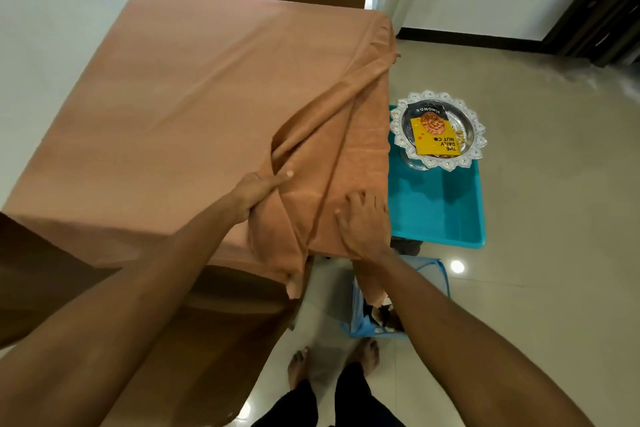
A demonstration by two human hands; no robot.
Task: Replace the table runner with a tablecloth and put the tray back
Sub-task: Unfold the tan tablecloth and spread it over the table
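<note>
While the left hand [261, 192] pinches a raised tablecloth [190, 97] fold in curled fingers, the right hand [363, 224] presses flat beside it, fingers spread, at the counter [52, 45] corner.

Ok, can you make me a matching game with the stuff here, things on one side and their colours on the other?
Things:
1. tablecloth
2. tray
3. nut packet
4. plastic tub

Colours:
A. turquoise
B. yellow and black
C. peach-brown
D. silver

Pairs: 1-C, 2-D, 3-B, 4-A
</note>
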